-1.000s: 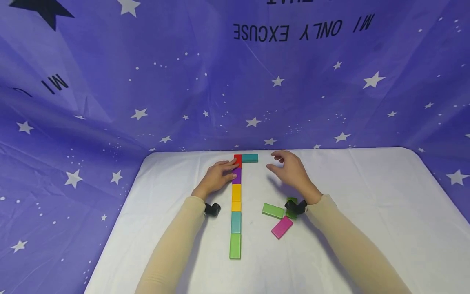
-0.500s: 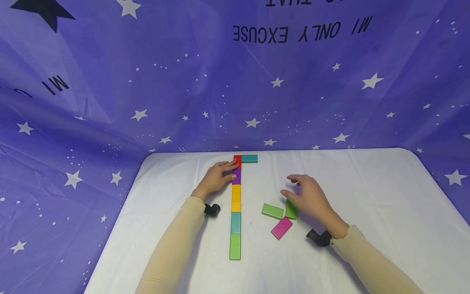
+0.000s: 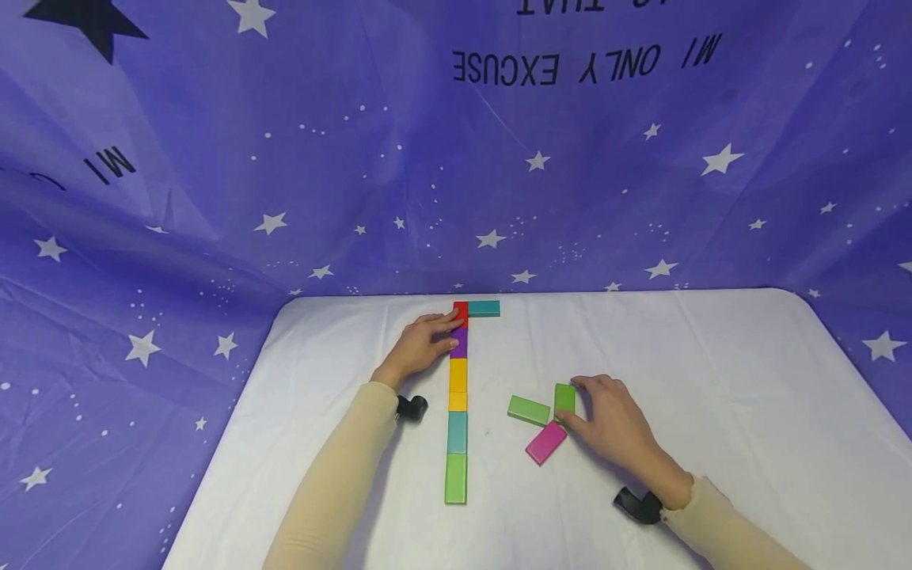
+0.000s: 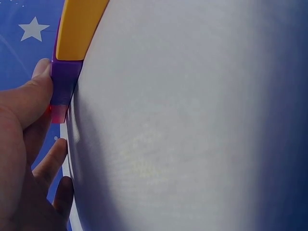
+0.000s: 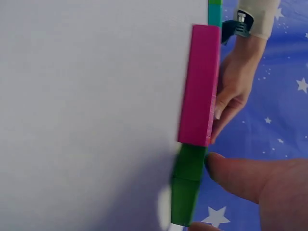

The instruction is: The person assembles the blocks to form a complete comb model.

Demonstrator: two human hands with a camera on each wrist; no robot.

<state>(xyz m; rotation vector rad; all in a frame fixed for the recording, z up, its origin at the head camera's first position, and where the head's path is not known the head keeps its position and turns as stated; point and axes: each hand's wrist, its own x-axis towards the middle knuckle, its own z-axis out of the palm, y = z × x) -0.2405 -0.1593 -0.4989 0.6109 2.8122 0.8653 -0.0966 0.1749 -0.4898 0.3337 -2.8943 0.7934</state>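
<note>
A green block [image 3: 565, 398] is pinched by the right hand [image 3: 617, 421]; a red block [image 3: 463, 307] and purple block [image 3: 463, 340] are touched by the left hand [image 3: 416, 344], fingers relaxed.

Left hand [image 3: 416, 342] ahead of right hand [image 3: 614, 423]

A purple backdrop [image 3: 321, 182] is hanging behind the white tabletop [image 3: 712, 388] and along both its sides. White stars [image 3: 537, 161] and dots [image 3: 362, 108] are covering it; a black star [image 3: 93, 28] is showing upper left, while upside-down lettering [image 3: 587, 71] is running near the top.
</note>
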